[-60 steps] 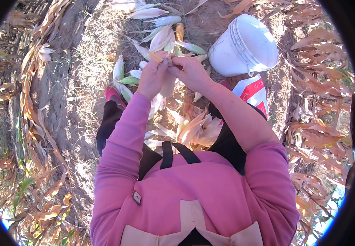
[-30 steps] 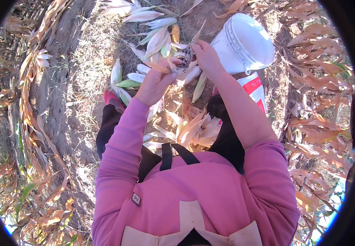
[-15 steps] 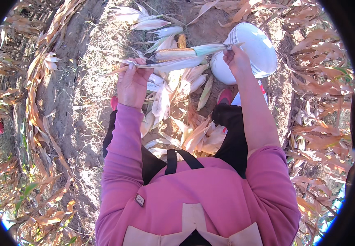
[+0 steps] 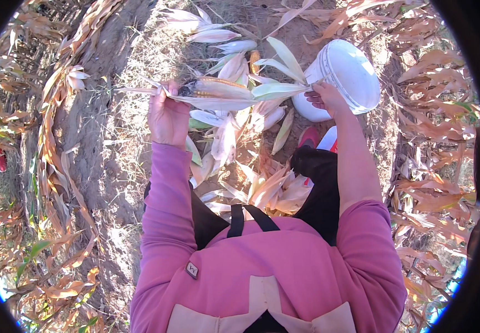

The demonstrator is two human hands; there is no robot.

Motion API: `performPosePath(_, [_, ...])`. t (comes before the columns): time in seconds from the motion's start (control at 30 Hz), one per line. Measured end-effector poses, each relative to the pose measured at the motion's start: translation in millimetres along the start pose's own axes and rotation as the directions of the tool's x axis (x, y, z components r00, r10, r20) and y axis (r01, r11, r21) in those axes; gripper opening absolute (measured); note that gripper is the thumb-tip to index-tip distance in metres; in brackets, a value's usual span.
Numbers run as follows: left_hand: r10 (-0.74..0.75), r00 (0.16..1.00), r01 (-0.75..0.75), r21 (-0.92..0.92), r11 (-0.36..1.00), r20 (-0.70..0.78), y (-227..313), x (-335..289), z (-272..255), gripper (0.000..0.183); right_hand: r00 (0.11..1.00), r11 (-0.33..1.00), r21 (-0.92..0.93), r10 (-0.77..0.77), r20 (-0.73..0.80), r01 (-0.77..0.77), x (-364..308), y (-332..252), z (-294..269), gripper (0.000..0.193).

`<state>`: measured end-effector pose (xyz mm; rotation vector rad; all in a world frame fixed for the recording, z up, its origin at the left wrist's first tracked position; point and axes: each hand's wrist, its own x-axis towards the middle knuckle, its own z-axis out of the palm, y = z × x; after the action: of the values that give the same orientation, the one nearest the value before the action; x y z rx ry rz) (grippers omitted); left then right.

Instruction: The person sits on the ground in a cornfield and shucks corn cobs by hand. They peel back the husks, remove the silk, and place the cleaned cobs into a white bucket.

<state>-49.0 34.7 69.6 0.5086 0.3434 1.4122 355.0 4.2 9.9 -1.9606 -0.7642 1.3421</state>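
Pink cloth covers the left arm to the wrist, while the right sleeve sits bunched at the elbow and leaves that forearm bare. Both arms reach forward, elbows bent and set wide. The left hand [image 4: 169, 117] is pinched narrow, thumb and fingers closed on strips of husk [image 4: 215, 104]. The right hand [image 4: 330, 99] has its fingers curled in, their tips at the gathered end of the same husk, just in front of the bucket [image 4: 361, 77]. Between the hands, off the ground, the opened ear of corn [image 4: 226, 89] lies almost level, its yellowish kernels partly bare, its dark tip toward the left hand. Pale green leaves of the husk fan upward near the right hand.

The fingers of the right hand are in shadow, so their exact hold on the stalk end is hard to make out. Part of the bucket's side is behind that hand. The red-and-white sack [image 4: 328, 140] is mostly hidden by the right forearm and knee. At the far left a small red object [image 4: 1, 161] is too blurred to name.

One ear is held; one bare yellow ear [image 4: 255, 62] shows on the ground beyond it, half covered by husks. There is one white bucket, one sack, one reddish shoe [image 4: 308, 136] in sight and two black straps [image 4: 236, 221] at the waist. The husk-wrapped ears [image 4: 224, 139] below overlap too much for a sure count, and loose dry husks [image 4: 270, 188] lie heaped between the legs.
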Motion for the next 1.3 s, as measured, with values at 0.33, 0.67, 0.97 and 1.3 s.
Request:
performPosePath(0.33, [-0.273,0.960,0.266,-0.105,0.958,-0.061,-39.8,-13.3,2.0,0.010,0.652,0.815,-0.147,-0.324,0.686,0.560,-84.8,-20.2,142.6,0.094])
performPosePath(0.67, [-0.268,0.960,0.259,-0.108,0.960,-0.077,-51.6,-12.2,1.9,0.010,0.698,0.841,0.057,-0.482,0.529,0.538,-79.8,-7.6,163.2,0.062])
performPosePath(0.97, [-0.178,0.921,0.233,0.125,0.964,-0.345,-44.0,-4.4,-42.3,0.002,0.810,0.845,0.409,-0.487,0.326,0.344,-67.1,-31.0,122.6,0.041])
performPosePath(1.3, [-0.237,0.868,0.370,0.251,0.895,-0.437,-53.8,-5.1,-57.2,0.005,0.866,0.610,0.701,-0.500,-0.022,0.371,-52.5,-51.6,59.4,0.039])
